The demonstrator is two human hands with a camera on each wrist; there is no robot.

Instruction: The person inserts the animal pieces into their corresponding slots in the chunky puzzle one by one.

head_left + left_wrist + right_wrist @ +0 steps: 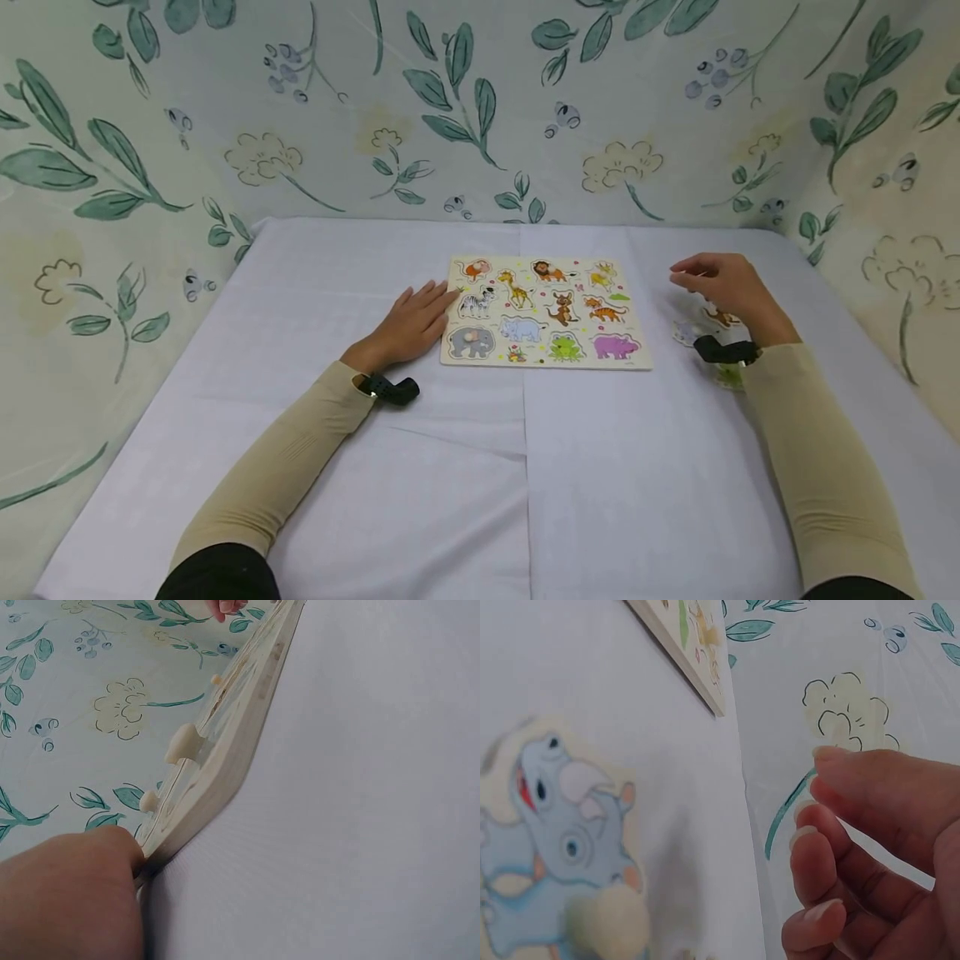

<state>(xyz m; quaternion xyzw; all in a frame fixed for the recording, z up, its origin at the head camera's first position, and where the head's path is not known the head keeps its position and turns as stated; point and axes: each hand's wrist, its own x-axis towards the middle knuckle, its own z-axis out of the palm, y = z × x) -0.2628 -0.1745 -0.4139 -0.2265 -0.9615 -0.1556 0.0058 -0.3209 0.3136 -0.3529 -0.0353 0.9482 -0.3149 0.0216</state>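
Note:
A pale wooden animal puzzle board [546, 313] lies flat on the table. My left hand [411, 325] lies flat with straight fingers, fingertips at the board's left edge. In the left wrist view, part of that hand [71, 892] meets the board's side [240, 750], and small knobs [185, 744] rise from its top. Off the board's right side, my right hand [722, 287] hovers with fingers bent and thumb near the index tip. Nothing shows between those fingers [877, 862] in the right wrist view. Below it lie loose pieces, among them a knobbed blue rhino piece [577, 825].
A green frog piece [729, 377] and a brown animal piece [722, 317] lie partly hidden under the right hand and wrist. White cloth [420, 483] covers the table. Leaf-patterned fabric [480, 125] hangs behind and at both sides. A black strap camera [723, 350] sits on the right wrist.

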